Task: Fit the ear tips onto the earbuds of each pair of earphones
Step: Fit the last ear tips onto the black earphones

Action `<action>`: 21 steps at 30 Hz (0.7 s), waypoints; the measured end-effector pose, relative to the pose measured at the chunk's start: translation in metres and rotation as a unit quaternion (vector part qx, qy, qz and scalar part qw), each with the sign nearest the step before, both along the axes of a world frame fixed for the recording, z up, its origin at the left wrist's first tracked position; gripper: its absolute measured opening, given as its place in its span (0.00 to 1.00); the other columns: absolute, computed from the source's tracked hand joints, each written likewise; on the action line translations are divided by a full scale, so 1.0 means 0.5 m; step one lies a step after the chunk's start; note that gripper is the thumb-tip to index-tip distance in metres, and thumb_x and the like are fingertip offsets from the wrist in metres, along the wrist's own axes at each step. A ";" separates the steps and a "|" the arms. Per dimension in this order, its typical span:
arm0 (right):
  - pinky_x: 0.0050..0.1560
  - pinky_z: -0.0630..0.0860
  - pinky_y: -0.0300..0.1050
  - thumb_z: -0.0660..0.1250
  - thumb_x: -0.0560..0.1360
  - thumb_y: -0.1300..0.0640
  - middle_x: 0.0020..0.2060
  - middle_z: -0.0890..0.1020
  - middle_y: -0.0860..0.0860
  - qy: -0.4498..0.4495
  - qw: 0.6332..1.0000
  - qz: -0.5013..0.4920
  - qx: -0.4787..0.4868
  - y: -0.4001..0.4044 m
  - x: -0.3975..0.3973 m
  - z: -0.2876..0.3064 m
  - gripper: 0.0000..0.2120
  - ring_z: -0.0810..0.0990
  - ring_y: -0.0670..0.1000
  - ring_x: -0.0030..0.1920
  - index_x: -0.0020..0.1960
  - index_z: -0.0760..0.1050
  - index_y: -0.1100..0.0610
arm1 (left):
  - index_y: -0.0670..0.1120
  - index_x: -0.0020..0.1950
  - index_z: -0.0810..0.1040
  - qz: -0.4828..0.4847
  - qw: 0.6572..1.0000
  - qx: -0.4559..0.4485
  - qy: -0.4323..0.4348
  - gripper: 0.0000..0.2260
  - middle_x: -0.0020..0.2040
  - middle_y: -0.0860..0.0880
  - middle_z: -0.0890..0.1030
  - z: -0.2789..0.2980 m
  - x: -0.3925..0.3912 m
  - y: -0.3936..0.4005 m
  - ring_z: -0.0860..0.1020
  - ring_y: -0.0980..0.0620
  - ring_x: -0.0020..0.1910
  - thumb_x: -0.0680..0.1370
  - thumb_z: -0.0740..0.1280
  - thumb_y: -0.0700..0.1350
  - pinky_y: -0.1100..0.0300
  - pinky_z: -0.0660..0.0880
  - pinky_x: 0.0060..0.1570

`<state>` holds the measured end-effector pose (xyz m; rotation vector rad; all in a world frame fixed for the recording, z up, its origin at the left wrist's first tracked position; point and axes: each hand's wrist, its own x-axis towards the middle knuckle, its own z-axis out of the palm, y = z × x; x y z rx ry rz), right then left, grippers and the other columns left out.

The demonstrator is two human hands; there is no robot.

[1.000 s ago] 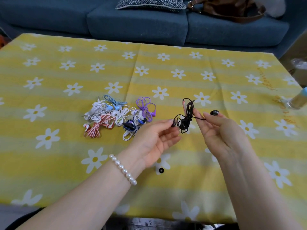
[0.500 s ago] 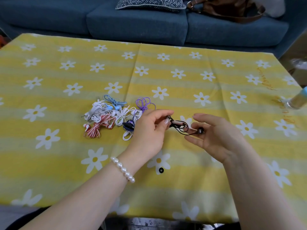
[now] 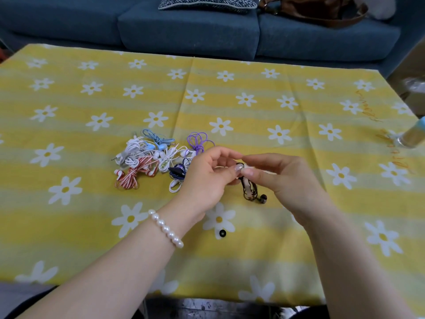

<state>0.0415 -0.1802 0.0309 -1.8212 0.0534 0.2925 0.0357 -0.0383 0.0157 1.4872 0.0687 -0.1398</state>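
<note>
My left hand (image 3: pixel 208 178) and my right hand (image 3: pixel 282 178) meet fingertip to fingertip above the table and pinch the top of a black pair of earphones (image 3: pixel 249 188). Its bundled cord hangs down from my fingers, with one earbud (image 3: pixel 263 198) dangling at the bottom. What sits between my fingertips is hidden. A loose black ear tip (image 3: pixel 222 233) lies on the cloth below my left hand. A pile of earphones (image 3: pixel 156 160) in white, red-striped, light blue, purple and dark blue lies to the left of my left hand.
The table wears a yellow cloth with white daisies (image 3: pixel 230 104). A bottle (image 3: pixel 411 137) stands at the right edge. Behind the table is a blue sofa (image 3: pixel 188 31) with a patterned cushion (image 3: pixel 207 2) and a brown bag (image 3: pixel 317 10).
My hands have come together at the fingertips. The black earphones were held spread between both hands; now they hang bundled below my fingers with an earbud dangling.
</note>
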 end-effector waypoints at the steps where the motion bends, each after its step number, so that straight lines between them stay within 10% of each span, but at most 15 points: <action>1: 0.53 0.76 0.39 0.73 0.67 0.58 0.44 0.85 0.47 -0.007 1.000 0.006 0.008 0.003 -0.001 0.000 0.08 0.81 0.43 0.49 0.46 0.81 0.51 | 0.45 0.44 0.75 0.002 0.999 -0.028 0.028 0.10 0.38 0.46 0.77 -0.001 0.001 0.002 0.78 0.56 0.35 0.74 0.64 0.30 0.65 0.77 0.38; 11: 0.43 0.76 0.41 0.72 0.69 0.62 0.35 0.83 0.53 -0.062 0.997 0.006 -0.047 0.003 0.003 -0.002 0.05 0.80 0.47 0.36 0.38 0.80 0.53 | 0.42 0.44 0.74 -0.016 0.973 -0.140 0.183 0.03 0.34 0.46 0.81 0.013 0.007 0.016 0.80 0.52 0.31 0.74 0.65 0.36 0.63 0.78 0.32; 14: 0.41 0.74 0.35 0.71 0.70 0.63 0.35 0.82 0.53 -0.066 0.996 -0.067 0.001 -0.010 0.011 0.003 0.04 0.79 0.46 0.37 0.40 0.79 0.56 | 0.45 0.41 0.76 -0.055 0.985 0.119 0.112 0.05 0.34 0.50 0.77 0.006 0.009 0.037 0.76 0.55 0.31 0.72 0.69 0.36 0.64 0.73 0.32; 17: 0.41 0.76 0.33 0.68 0.72 0.64 0.36 0.84 0.54 -0.058 0.988 -0.126 0.067 -0.024 0.015 0.009 0.03 0.82 0.44 0.37 0.43 0.79 0.58 | 0.50 0.41 0.78 -0.190 0.892 0.409 0.029 0.09 0.35 0.54 0.77 -0.006 -0.010 0.043 0.73 0.58 0.32 0.66 0.71 0.36 0.65 0.71 0.34; 21: 0.47 0.79 0.38 0.67 0.73 0.65 0.33 0.83 0.53 -0.064 0.980 -0.160 0.097 -0.032 0.015 0.012 0.04 0.84 0.50 0.39 0.43 0.78 0.57 | 0.51 0.43 0.77 -0.291 0.800 0.524 0.015 0.11 0.42 0.55 0.75 -0.041 -0.039 0.024 0.73 0.54 0.41 0.65 0.75 0.43 0.64 0.69 0.37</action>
